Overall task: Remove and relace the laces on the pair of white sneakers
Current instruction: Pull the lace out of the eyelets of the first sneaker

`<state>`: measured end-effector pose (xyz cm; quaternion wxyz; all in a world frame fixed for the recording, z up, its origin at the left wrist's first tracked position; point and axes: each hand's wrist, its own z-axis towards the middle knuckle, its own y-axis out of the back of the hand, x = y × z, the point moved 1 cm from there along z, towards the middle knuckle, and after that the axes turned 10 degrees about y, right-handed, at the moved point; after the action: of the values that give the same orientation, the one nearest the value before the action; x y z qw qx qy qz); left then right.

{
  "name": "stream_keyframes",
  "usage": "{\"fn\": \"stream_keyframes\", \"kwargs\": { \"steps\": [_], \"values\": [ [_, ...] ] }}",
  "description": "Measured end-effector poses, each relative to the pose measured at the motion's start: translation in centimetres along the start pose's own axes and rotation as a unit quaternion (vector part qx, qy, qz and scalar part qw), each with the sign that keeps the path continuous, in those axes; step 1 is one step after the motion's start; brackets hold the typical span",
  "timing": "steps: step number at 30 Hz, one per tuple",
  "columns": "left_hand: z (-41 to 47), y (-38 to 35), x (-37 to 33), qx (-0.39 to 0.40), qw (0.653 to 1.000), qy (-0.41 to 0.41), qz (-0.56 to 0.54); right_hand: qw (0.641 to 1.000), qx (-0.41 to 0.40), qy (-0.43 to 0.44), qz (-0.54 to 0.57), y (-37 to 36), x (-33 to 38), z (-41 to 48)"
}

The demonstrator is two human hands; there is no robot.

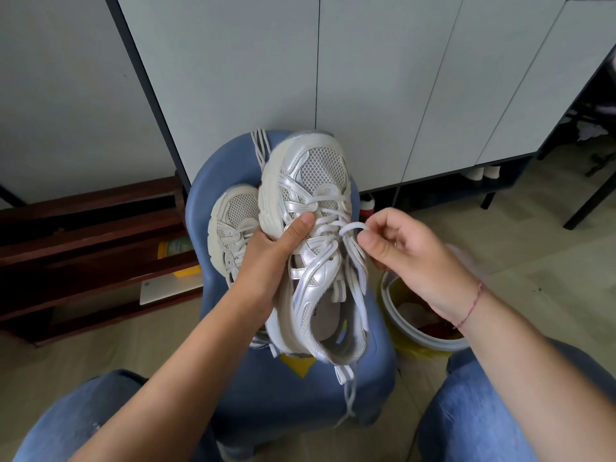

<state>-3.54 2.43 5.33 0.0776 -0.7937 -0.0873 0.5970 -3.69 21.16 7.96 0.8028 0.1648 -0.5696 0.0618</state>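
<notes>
Head view: a person is sitting and looking down over both knees.
Left hand (266, 258): is gripping the raised sneaker (316, 181) from its sole side, thumb lying across the laced upper, other fingers hidden beneath.
Raised sneaker: is being held above the blue chair (300, 401), toe pointing away, opening facing the person.
Right hand (410, 251): its fingers (375, 243) are pinching a loop of lace (350, 226) at a middle eyelet.
Lace: is running crossed through the lower eyelets, ends dangling past the heel.
Second sneaker (233, 218): is lying on the chair, partly behind the left hand.
Loose lace (260, 145): is hanging over the chair back.
Bin (416, 338): is standing right of the chair.
</notes>
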Motion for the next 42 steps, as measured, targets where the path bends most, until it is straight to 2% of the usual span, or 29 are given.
{"fn": "stream_keyframes", "kwargs": {
  "steps": [2, 4, 6, 8, 9, 11, 13, 16, 18, 20, 22, 23, 25, 27, 28, 30, 33, 34, 36, 38, 39, 40, 42],
  "values": [
    [-0.1, 0.0, 0.0, 0.002, 1.0, -0.004, 0.004, 0.995, 0.011, 0.033, -0.098, -0.4, -0.1, 0.0],
    [-0.1, 0.0, 0.0, 0.004, 1.0, -0.008, 0.009, 0.996, 0.004, 0.027, -0.087, -0.5, 0.0, 0.1],
    [-0.1, 0.0, 0.0, 0.008, 1.0, -0.009, 0.013, 0.994, -0.03, -0.035, 0.094, 0.2, 0.3, 0.2],
    [0.0, 0.0, 0.0, 0.007, 1.0, -0.008, 0.011, 0.951, -0.047, -0.11, 0.287, 1.0, 0.6, 0.3],
    [0.0, 0.0, 0.0, 0.005, 1.0, -0.007, 0.01, 0.94, -0.044, -0.13, 0.311, 1.3, 0.7, 0.3],
    [0.1, 0.1, 0.0, -0.001, 1.0, -0.002, 0.009, 0.961, -0.02, -0.129, 0.245, 1.3, 0.3, 0.1],
    [0.2, 0.1, 0.1, -0.005, 1.0, 0.003, 0.01, 0.991, 0.015, -0.097, 0.088, 0.7, 0.1, -0.1],
    [0.3, 0.3, 0.1, -0.004, 1.0, 0.006, 0.012, 0.993, 0.042, -0.047, -0.102, -0.2, 0.4, -0.3],
    [0.3, 0.3, 0.1, -0.005, 1.0, 0.007, 0.018, 0.991, 0.034, -0.02, -0.126, -0.5, 0.4, -0.4],
    [0.1, 0.3, 0.1, -0.006, 1.0, 0.006, 0.019, 0.997, 0.018, -0.017, -0.077, -0.7, 0.4, -0.2],
    [0.0, 0.2, 0.0, -0.002, 1.0, 0.007, 0.016, 0.997, -0.014, -0.049, 0.06, -0.3, 0.3, 0.0],
    [-0.1, 0.1, -0.1, 0.002, 1.0, 0.008, 0.014, 0.983, -0.031, -0.071, 0.165, 0.2, 0.3, 0.2],
    [-0.2, 0.1, -0.2, 0.005, 1.0, 0.009, 0.013, 0.928, -0.06, -0.118, 0.349, 1.2, 0.4, 0.5],
    [0.0, 0.2, -0.2, -0.001, 1.0, 0.01, 0.013, 0.884, -0.077, -0.151, 0.435, 1.9, 0.1, 0.6],
    [0.0, 0.2, -0.2, -0.005, 1.0, 0.01, 0.014, 0.881, -0.077, -0.162, 0.437, 1.9, 0.0, 0.6],
    [0.0, 0.2, -0.1, -0.013, 1.0, 0.011, 0.015, 0.914, -0.059, -0.173, 0.362, 1.5, -0.4, 0.5],
    [0.0, 0.1, 0.0, -0.016, 1.0, 0.012, 0.013, 0.986, -0.01, -0.132, 0.102, 0.2, -0.3, 0.1],
    [0.0, 0.2, 0.0, -0.016, 1.0, 0.012, 0.014, 0.994, -0.004, -0.106, 0.035, -0.3, -0.2, 0.0],
    [0.0, 0.2, 0.0, -0.017, 1.0, 0.013, 0.019, 0.997, -0.017, -0.077, -0.007, -0.8, -0.1, -0.1],
    [0.0, 0.2, 0.0, -0.018, 1.0, 0.012, 0.021, 0.996, -0.033, -0.078, 0.032, -0.8, -0.1, 0.0],
    [0.0, 0.2, 0.0, -0.016, 1.0, 0.01, 0.02, 0.991, -0.044, -0.086, 0.088, -0.7, -0.1, 0.0],
    [0.0, 0.2, 0.0, -0.013, 1.0, 0.008, 0.017, 0.98, -0.054, -0.098, 0.165, -0.4, 0.0, 0.2],
    [-0.1, 0.2, -0.2, -0.01, 1.0, 0.009, 0.011, 0.932, -0.078, -0.124, 0.332, 0.5, 0.2, 0.6]
  ]
}}
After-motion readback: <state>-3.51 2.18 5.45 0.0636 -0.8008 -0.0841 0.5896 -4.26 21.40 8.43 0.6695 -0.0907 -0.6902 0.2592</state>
